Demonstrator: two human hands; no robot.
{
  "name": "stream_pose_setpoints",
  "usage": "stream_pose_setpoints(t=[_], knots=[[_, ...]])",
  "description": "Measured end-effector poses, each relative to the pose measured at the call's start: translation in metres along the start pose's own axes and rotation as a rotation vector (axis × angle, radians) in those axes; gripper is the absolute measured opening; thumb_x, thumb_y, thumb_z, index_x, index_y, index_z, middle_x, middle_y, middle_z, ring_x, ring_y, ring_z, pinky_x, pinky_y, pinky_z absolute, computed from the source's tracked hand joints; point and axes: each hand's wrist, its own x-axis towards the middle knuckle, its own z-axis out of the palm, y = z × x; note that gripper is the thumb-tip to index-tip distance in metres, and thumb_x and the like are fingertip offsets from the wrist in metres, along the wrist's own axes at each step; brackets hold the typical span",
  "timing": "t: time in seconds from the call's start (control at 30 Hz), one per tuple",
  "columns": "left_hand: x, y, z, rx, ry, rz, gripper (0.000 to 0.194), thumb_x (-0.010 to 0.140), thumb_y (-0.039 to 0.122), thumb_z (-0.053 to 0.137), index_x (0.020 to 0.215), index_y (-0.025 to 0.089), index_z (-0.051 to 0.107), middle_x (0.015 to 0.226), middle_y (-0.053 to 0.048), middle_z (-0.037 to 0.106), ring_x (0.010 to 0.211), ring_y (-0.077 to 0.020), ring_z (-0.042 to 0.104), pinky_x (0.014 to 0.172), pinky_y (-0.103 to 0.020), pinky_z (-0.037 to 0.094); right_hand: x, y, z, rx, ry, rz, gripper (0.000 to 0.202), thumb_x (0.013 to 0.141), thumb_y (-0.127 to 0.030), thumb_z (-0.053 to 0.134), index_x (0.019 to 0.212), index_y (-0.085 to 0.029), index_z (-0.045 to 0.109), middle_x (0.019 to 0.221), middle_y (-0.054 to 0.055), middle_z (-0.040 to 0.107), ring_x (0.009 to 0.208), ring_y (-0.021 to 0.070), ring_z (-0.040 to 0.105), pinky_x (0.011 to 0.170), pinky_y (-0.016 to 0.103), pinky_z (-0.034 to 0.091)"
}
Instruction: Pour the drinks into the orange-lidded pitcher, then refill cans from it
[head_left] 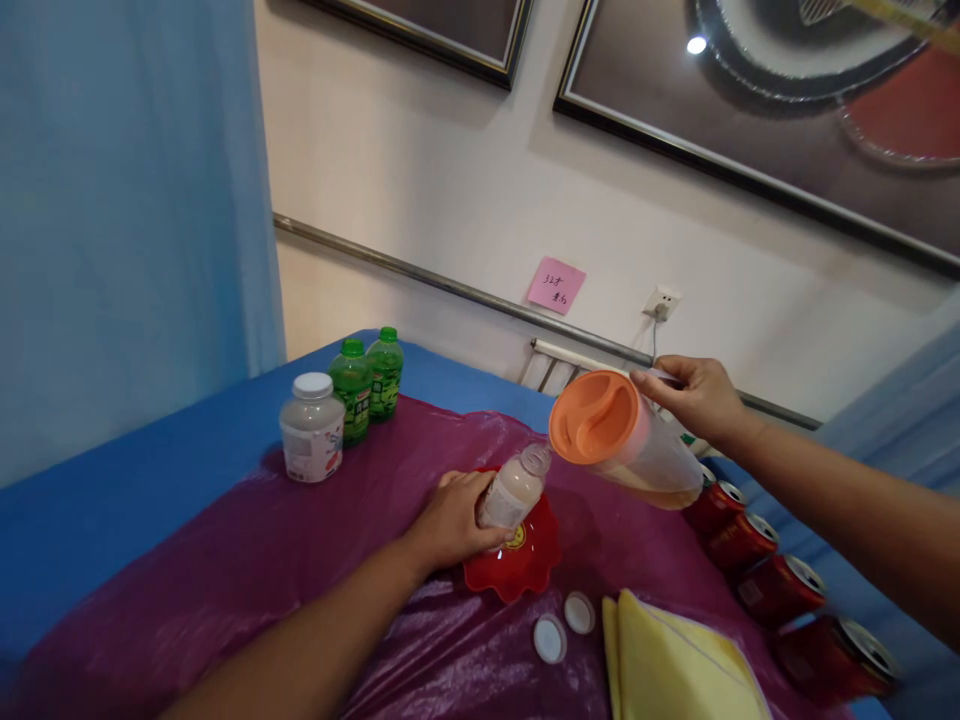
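My left hand [461,520] is wrapped round a small clear bottle [516,490] with a pale label, its uncapped mouth tipped up to the right. Below that bottle lies a red dish with a wavy rim [546,545]. My right hand [697,395] grips the handle of a translucent pitcher [652,460] with an orange lid. The pitcher leans left, its lid close to the bottle's mouth, and brownish liquid lies along its lower side. Whether liquid is passing between them I cannot make out. Two white caps [550,638] rest on the purple sheet near the dish.
A white-capped jar [312,430] and two green bottles [351,390] stand at the left on the purple plastic sheet [360,540]. A folded yellow cloth [675,665] lies in front. Several red cans [780,590] line the right edge. A metal rail [450,288] runs along the wall.
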Motion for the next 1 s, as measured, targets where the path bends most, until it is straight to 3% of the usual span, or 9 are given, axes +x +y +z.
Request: stream_pose_setpoints(t=[1.0], knots=[[-0.0005,-0.0025,0.0013,0.0,0.011,-0.006,0.067,0.066,0.045,0.086,0.126,0.025,0.063,0.124,-0.006,0.074,0.114,-0.0338,0.065,0.101,-0.045,0.039,-0.0018,-0.0054,-0.0075,-0.046,0.006,0.006,0.053,0.078,-0.06,0.064,0.052,-0.024,0.035,0.053,-0.005,0.026,0.052,0.0095,0.026,0.048,0.027,0.02]])
